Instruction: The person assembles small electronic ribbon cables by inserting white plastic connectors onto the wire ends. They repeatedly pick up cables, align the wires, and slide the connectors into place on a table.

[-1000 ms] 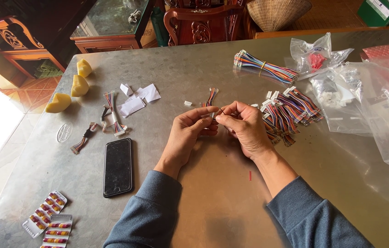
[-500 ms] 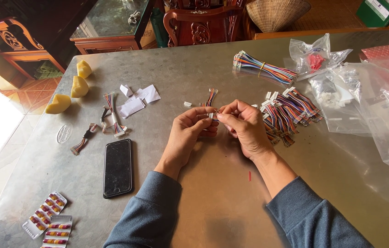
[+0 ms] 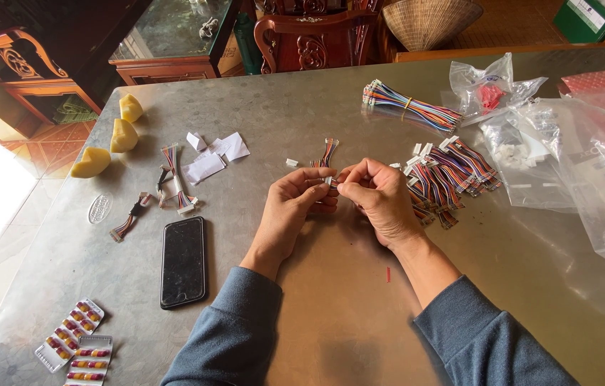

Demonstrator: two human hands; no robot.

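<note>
Over the middle of a grey metal table (image 3: 331, 307), my left hand (image 3: 294, 207) and my right hand (image 3: 381, 200) meet fingertip to fingertip. Together they pinch a small white connector on a short multicoloured wire harness (image 3: 331, 180), mostly hidden by my fingers. Just beyond my hands lies another short harness (image 3: 327, 151) and a loose white connector (image 3: 292, 163). A heap of similar harnesses (image 3: 449, 171) lies right beside my right hand. A longer banded bundle of coloured wires (image 3: 410, 104) rests farther back.
A black phone (image 3: 183, 261) lies left of my left arm. Several finished harnesses (image 3: 174, 179), white paper scraps (image 3: 211, 156), three yellow wedges (image 3: 113, 136) and pill blister packs (image 3: 74, 343) sit on the left. Clear plastic bags (image 3: 567, 157) cover the right side. Carved wooden chairs stand behind.
My hands have stayed in place; the fingers shifted slightly around the small connector. Nothing else on the table has moved.
</note>
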